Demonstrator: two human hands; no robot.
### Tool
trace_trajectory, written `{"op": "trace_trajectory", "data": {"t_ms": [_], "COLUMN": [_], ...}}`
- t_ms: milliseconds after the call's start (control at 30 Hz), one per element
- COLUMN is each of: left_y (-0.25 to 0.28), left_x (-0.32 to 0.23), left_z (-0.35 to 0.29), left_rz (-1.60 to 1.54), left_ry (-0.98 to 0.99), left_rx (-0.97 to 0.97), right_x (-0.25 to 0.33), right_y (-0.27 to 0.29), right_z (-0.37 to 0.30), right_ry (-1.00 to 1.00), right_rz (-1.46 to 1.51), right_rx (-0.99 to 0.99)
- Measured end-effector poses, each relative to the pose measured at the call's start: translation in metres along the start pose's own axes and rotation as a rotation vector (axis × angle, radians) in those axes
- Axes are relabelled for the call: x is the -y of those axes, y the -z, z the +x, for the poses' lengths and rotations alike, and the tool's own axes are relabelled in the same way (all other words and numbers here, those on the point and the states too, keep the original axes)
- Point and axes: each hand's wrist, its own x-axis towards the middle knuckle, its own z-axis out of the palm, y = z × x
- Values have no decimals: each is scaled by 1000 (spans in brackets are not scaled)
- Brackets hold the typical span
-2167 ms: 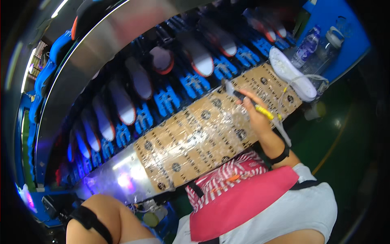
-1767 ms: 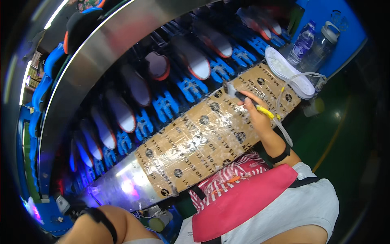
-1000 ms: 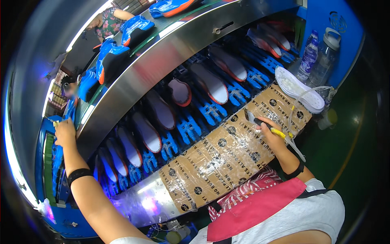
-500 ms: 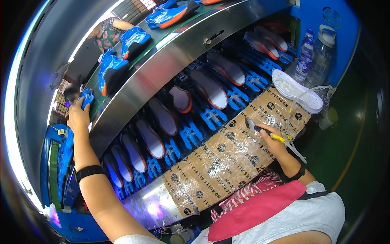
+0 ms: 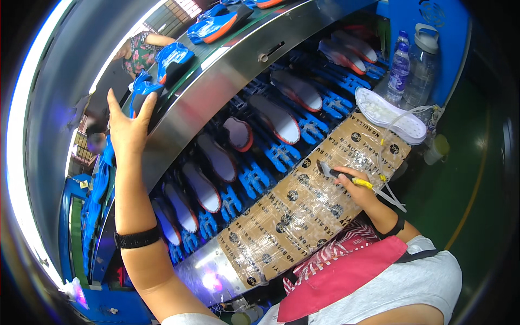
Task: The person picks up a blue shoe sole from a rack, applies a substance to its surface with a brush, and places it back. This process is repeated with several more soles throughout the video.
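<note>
My left hand (image 5: 130,124) reaches up to the belt with thumb and fingers spread apart and nothing held. Just beyond its fingertips stands a glossy blue shoe (image 5: 143,86) with a black lower part; whether the hand touches it I cannot tell. My right hand (image 5: 357,190) is closed round a brush (image 5: 342,172) with a dark handle wrapped in yellow, over the cardboard-covered ledge (image 5: 292,211). The bristle end points up and left, and a thin clear tube (image 5: 391,196) trails from near the grip.
Several blue and orange shoes (image 5: 214,26) stand along the green belt behind a curved metal rail (image 5: 216,76). Below, soles (image 5: 276,116) rest on blue holders. At right are a white sole (image 5: 390,116) holding whitish bits, and bottles (image 5: 421,70). A person (image 5: 143,51) stands beyond the belt.
My left hand has come off a blue piece at the belt's left end, moved right, and spread its fingers. My right hand has shifted slightly left and down with the brush.
</note>
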Motion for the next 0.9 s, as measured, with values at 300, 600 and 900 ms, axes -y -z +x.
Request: {"op": "trace_trajectory", "data": {"t_ms": [300,600,900], "left_y": [-7,25,46], "left_x": [69,204,191], "left_z": [10,11,-15], "left_rz": [-170,297,-50], "left_ry": [264,103,-20], "left_rx": [58,144,-104], "right_x": [3,11,18], "right_y": [9,4,0], "right_z": [-3,-3,-6], "right_ry": [-60,-26,-52], "right_rz": [15,-32,-33], "right_rx": [22,20,-3]}}
